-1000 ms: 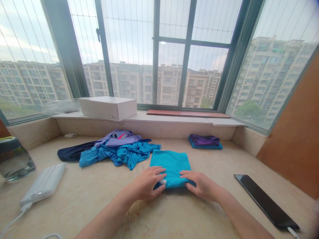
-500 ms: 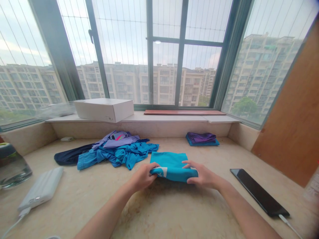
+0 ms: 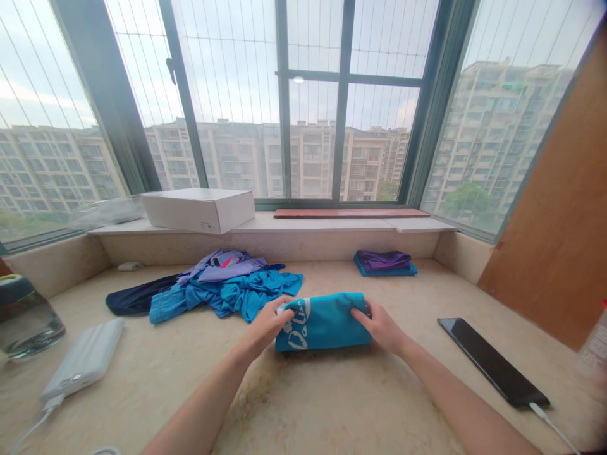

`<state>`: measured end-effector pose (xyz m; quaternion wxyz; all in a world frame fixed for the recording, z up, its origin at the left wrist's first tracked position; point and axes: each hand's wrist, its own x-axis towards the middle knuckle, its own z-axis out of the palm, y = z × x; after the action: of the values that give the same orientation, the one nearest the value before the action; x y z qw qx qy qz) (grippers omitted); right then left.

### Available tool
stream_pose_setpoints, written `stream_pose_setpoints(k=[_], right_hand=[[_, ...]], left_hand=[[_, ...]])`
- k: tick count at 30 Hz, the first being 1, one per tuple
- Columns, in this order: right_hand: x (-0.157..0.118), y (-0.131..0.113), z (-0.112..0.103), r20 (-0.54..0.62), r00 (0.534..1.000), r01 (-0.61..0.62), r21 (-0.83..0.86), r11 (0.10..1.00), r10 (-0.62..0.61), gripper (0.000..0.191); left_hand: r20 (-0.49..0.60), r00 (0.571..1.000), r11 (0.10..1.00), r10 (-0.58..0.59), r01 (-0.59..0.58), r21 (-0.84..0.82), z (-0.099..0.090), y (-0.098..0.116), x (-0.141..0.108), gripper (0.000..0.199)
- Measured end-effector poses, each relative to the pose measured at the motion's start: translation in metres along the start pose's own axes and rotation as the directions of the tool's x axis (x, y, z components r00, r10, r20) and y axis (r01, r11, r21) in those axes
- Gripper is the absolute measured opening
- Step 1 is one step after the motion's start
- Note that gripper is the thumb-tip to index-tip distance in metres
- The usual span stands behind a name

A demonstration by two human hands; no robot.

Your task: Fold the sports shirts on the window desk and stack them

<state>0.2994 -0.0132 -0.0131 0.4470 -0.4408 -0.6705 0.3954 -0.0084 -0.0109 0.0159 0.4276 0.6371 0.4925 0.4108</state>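
Observation:
Between my hands is a folded turquoise garment (image 3: 332,323) with white lettering on its left part, on the stone counter (image 3: 303,404). My left hand (image 3: 271,322) grips its left upper edge, thumb on the front and fingers behind. At the right end, my right hand (image 3: 382,323) pinches the cloth with the thumb in front; its other fingers are mostly hidden. Just beyond my left hand lies a loose pile of blue, lilac and dark navy clothes (image 3: 227,284). Farther back on the right sits a neat folded stack, purple on blue (image 3: 385,263).
A white box (image 3: 199,210) and a reddish-brown board (image 3: 351,213) rest on the window ledge. On the left are a clear water bottle (image 3: 28,319) and a white power bank (image 3: 85,360) with a cable. A black phone (image 3: 490,360), plugged in, lies at right.
The near part of the turquoise garment has been turned over away from me, so its lettering now faces up. Both hands have risen slightly with its edge.

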Motion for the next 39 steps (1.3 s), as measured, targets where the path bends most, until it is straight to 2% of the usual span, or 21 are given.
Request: stream_pose_setpoints(k=[3,5,8,10,12,13,14,16,17,19,22,24,25,27,29,30,32,33,36,39], right_hand=[[0.005,0.006,0.010,-0.138,0.987,-0.098,-0.106,0.990,0.083,0.057],[0.006,0.005,0.014,-0.214,0.972,-0.140,-0.212,0.967,0.094,0.059],[0.004,-0.002,0.019,-0.286,0.956,-0.156,-0.316,0.936,0.063,0.054],[0.003,-0.005,0.020,-0.296,0.954,-0.151,-0.332,0.931,0.049,0.050],[0.004,-0.003,0.020,-0.298,0.954,-0.143,-0.332,0.932,0.040,0.048],[0.005,-0.001,0.020,-0.300,0.953,-0.136,-0.330,0.934,0.032,0.048],[0.006,0.002,0.019,-0.300,0.954,-0.125,-0.328,0.936,0.022,0.047],[0.009,0.009,0.017,-0.289,0.957,-0.099,-0.328,0.940,0.000,0.046],[0.010,0.012,0.016,-0.276,0.961,-0.085,-0.330,0.940,-0.010,0.044],[0.012,0.015,0.013,-0.237,0.972,-0.072,-0.336,0.939,-0.010,0.043],[0.011,0.011,0.006,-0.217,0.976,-0.075,-0.396,0.915,-0.014,0.044],[0.007,0.003,-0.001,-0.193,0.974,0.001,-0.526,0.850,-0.120,0.043],[0.004,-0.001,-0.004,-0.129,0.973,0.078,-0.595,0.800,-0.191,0.042],[-0.002,-0.007,-0.011,0.106,0.957,0.270,-0.661,0.700,-0.269,0.039],[-0.007,-0.010,-0.015,0.333,0.915,0.396,-0.638,0.661,-0.227,0.049],[-0.008,-0.009,-0.016,0.394,0.899,0.416,-0.627,0.659,-0.192,0.055],[-0.008,-0.006,-0.015,0.421,0.892,0.415,-0.622,0.664,-0.162,0.060],[-0.007,-0.004,-0.012,0.411,0.894,0.415,-0.620,0.666,-0.175,0.056],[-0.003,0.000,-0.002,0.383,0.881,0.466,-0.603,0.647,-0.278,0.039],[-0.003,-0.007,0.013,0.389,0.837,0.547,-0.570,0.613,-0.384,0.033]], left_hand=[[-0.068,0.994,0.996,-0.088,0.089,0.012,0.001,-0.011,0.004,0.048],[-0.140,0.986,0.995,-0.089,0.095,0.039,0.002,-0.019,0.008,0.055],[-0.267,0.964,0.977,0.005,0.052,0.207,0.002,-0.028,0.012,0.058],[-0.308,0.940,0.920,0.149,-0.017,0.392,0.004,-0.029,0.012,0.057],[-0.262,0.898,0.810,0.353,-0.153,0.566,0.007,-0.026,0.011,0.049],[-0.196,0.870,0.735,0.452,-0.239,0.635,0.009,-0.023,0.009,0.043],[-0.101,0.843,0.651,0.529,-0.326,0.685,0.012,-0.020,0.006,0.038],[0.124,0.803,0.501,0.584,-0.476,0.722,0.021,-0.013,0.001,0.035],[0.222,0.792,0.453,0.568,-0.527,0.719,0.026,-0.010,-0.002,0.038],[0.344,0.798,0.416,0.494,-0.564,0.713,0.037,-0.008,-0.006,0.052],[0.418,0.830,0.429,0.370,-0.551,0.716,0.046,-0.011,-0.007,0.063],[0.434,0.841,0.441,0.322,-0.539,0.718,0.047,-0.013,-0.005,0.060],[0.433,0.846,0.445,0.312,-0.533,0.720,0.046,-0.014,-0.004,0.058],[0.418,0.856,0.451,0.305,-0.516,0.728,0.043,-0.015,-0.003,0.056],[0.407,0.859,0.453,0.310,-0.510,0.731,0.040,-0.015,-0.003,0.054],[0.401,0.860,0.454,0.316,-0.508,0.732,0.040,-0.015,-0.003,0.052],[0.390,0.860,0.455,0.328,-0.506,0.733,0.039,-0.012,-0.006,0.050],[0.384,0.861,0.455,0.333,-0.504,0.734,0.039,-0.011,-0.007,0.049],[0.374,0.859,0.457,0.350,-0.505,0.732,0.042,-0.006,-0.011,0.051],[0.383,0.838,0.466,0.389,-0.538,0.703,0.047,-0.003,-0.013,0.061]])
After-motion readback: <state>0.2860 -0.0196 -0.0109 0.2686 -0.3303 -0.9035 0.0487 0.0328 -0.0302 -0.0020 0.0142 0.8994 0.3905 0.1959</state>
